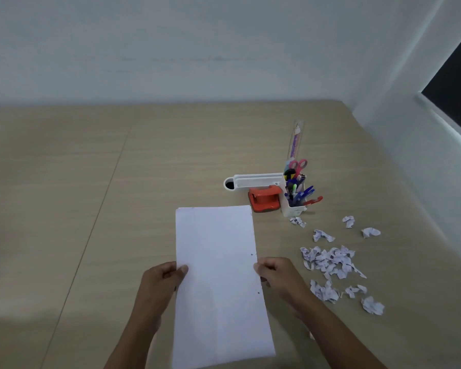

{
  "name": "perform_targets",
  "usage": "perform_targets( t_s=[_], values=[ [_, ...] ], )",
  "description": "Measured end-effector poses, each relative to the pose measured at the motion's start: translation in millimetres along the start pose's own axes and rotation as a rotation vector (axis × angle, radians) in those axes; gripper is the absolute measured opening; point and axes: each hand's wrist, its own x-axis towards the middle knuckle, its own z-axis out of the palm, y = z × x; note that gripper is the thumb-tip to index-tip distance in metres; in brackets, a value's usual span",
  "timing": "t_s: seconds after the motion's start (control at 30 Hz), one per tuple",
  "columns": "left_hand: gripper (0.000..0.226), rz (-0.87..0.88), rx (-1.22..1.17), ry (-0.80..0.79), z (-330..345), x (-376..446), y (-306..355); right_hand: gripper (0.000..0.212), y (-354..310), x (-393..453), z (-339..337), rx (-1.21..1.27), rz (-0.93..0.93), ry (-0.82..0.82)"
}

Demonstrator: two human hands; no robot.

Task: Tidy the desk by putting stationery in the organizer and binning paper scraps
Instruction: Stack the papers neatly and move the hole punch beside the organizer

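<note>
Both hands were clamped on a stack of white paper (218, 275), one at each long edge, near the middle of the sheets. The left hand (161, 278) pinched the left edge with the thumb on top; the right hand (276, 272) gripped the right edge, fingers curled under. The hands were apart, with the paper between them. Whether the stack rested on the wooden tabletop (91, 182) or was held just above it could not be told.

Crumpled paper scraps (330, 259) lay scattered on the tabletop to the right of the right hand, well apart from the sheets. Beyond the paper's far edge stood a white organizer (294, 209) with pens, pink-handled scissors (298, 166) and a ruler (294, 142) upright in it. An orange hole punch (265, 199) sat just left of it.
</note>
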Motion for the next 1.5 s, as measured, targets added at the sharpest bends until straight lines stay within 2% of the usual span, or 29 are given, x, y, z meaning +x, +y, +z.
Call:
perform_targets(
  t_s=[0.33,0.57,0.73,0.83,0.97,1.07,1.17,1.23,1.37,1.5],
  values=[
    [0.013,-0.048,-0.060,0.036,-2,-10,4,0.020,-10,-5,2,0.049,0.018,0.037],
    [0.012,-0.053,-0.060,0.054,-5,-10,5,0.028,-13,-4,5,0.048,0.020,0.021],
    [0.012,-0.083,-0.042,0.077,1,1,-8,0.027,-1,9,15,0.023,0.089,0.109],
    [0.013,-0.133,-0.002,0.102,11,19,-23,0.017,9,24,21,0.007,0.163,0.164],
    [0.018,-0.143,0.129,0.140,30,61,-44,0.017,21,61,27,-0.098,0.215,0.218],
    [0.007,-0.143,0.207,0.241,46,100,-52,0.019,27,99,31,-0.252,0.181,0.257],
    [0.025,-0.159,0.305,0.302,59,139,-58,0.006,34,137,35,-0.338,0.140,0.309],
    [0.031,-0.164,0.372,0.314,65,163,-64,0.009,40,159,38,-0.372,0.133,0.338],
    [0.034,-0.113,0.462,0.356,78,198,-61,0.009,39,189,37,-0.383,0.087,0.379],
    [0.039,-0.068,0.430,0.387,83,219,-57,0.004,37,206,36,-0.364,0.035,0.391]
  ],
)
